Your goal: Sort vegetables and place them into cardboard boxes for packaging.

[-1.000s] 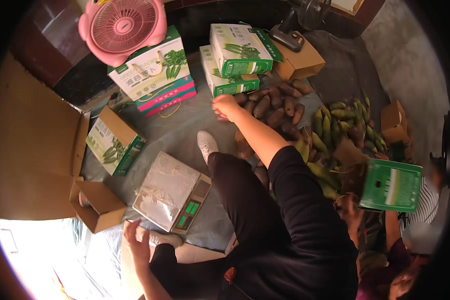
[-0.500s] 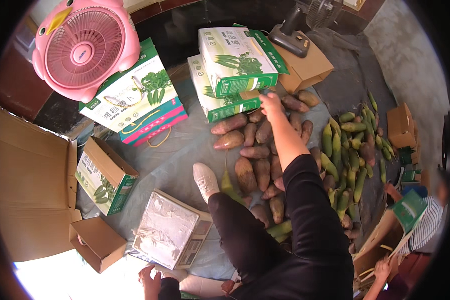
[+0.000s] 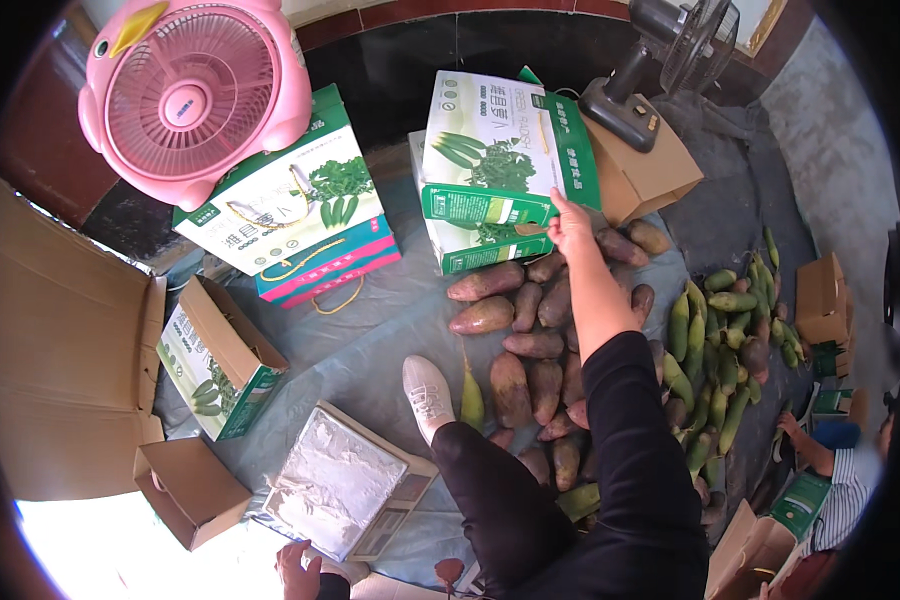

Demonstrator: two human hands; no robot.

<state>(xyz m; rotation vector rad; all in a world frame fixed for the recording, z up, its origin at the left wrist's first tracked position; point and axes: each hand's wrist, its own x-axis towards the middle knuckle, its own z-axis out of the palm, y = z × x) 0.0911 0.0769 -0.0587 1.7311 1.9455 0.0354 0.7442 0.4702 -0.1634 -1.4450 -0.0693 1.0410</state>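
Note:
My right hand [image 3: 570,222] reaches far forward, its fingers closed on the near right corner of a white and green carton [image 3: 485,130] with radish pictures. That carton lies on top of a second similar carton [image 3: 460,262]; its near edge looks slightly tilted. Below my right hand are several large purplish-brown root vegetables [image 3: 485,315]. My left hand [image 3: 298,572] is low at the near left, beside a scale [image 3: 340,480] with a dusty platform. It holds nothing I can see, and its fingers are slightly bent and apart.
Long green radishes [image 3: 715,350] lie piled at the right. A pink fan [image 3: 195,105] sits above stacked cartons [image 3: 280,205]; a dark fan [image 3: 620,110] rests on a brown box [image 3: 655,165]. Open boxes [image 3: 195,490] stand left. Another person [image 3: 840,490] is at the right.
My right hand has taken hold of the upper carton's near corner, and the carton has tilted and shifted. The whole view has moved slightly. My left hand stays by the scale.

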